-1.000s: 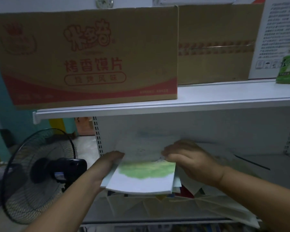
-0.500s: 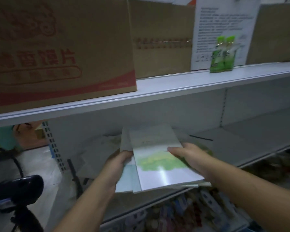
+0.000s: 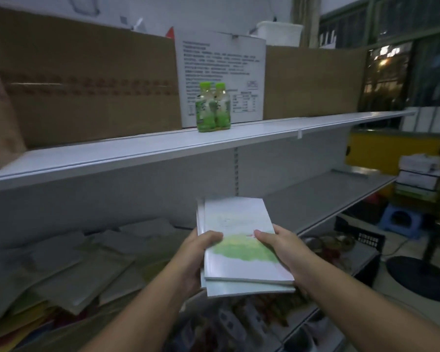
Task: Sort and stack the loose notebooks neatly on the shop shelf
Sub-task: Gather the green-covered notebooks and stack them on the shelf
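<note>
A small stack of white notebooks with a green band [image 3: 241, 240] is held in the air in front of the middle shelf [image 3: 315, 199]. My left hand [image 3: 198, 252] grips its left edge, thumb on top. My right hand [image 3: 282, 247] grips its right edge. The stack is slightly fanned, lower covers sticking out at the bottom and left. A loose heap of pale notebooks [image 3: 81, 265] lies scattered on the shelf's left part, with yellow and red covers [image 3: 23, 316] under it.
The upper shelf [image 3: 163, 146] carries brown cartons [image 3: 92, 80], a white printed box [image 3: 221, 72] and two green bottles [image 3: 214, 107]. Goods fill the lower shelf [image 3: 252, 321]. A black crate [image 3: 358, 237], blue stool [image 3: 399, 219] and fan base [image 3: 422, 278] stand at the right.
My view has swung right along the shelf. Both hands lifted the green-banded stack off the heap and carried it right, now clear of the loose notebooks.
</note>
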Demonstrator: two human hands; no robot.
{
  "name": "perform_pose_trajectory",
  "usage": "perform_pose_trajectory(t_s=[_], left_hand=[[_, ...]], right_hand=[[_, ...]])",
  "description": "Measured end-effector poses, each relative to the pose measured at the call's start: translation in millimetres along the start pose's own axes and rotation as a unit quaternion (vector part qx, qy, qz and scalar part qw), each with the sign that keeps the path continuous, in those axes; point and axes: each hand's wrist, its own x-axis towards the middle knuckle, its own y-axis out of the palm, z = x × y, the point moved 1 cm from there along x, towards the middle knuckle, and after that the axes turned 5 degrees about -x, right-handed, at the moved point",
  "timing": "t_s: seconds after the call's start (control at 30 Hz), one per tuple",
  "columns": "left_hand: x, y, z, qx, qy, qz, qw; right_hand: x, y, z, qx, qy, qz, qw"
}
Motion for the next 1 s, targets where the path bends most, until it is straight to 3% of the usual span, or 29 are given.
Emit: perform_pose_trajectory(t_s=[0.23,0.47,0.63,1.0], left_hand=[[81.1,122.7,50.7,-0.097,-0.078,0.020,0.992],[158.4,226.9,90.1,-0.067,-0.187,0.064,0.978],[233.4,303.7,118.9,-0.090,-0.242,0.104,0.961],[412.7,473.7,139.9,-0.110,-0.282,0.219,0.927]], right_hand=[[10.3,-141.8,4.1,-0.037,0.008,-0.004,0.999],[48.8,-251.3,-10.9,-0.106,-0.030,-0.130,0.985],[94.5,-326.5,-15.4,-0.104,-0.022,-0.167,0.980],[223.1,-506.4,45.0,-0.189,0.052,-0.253,0.947]])
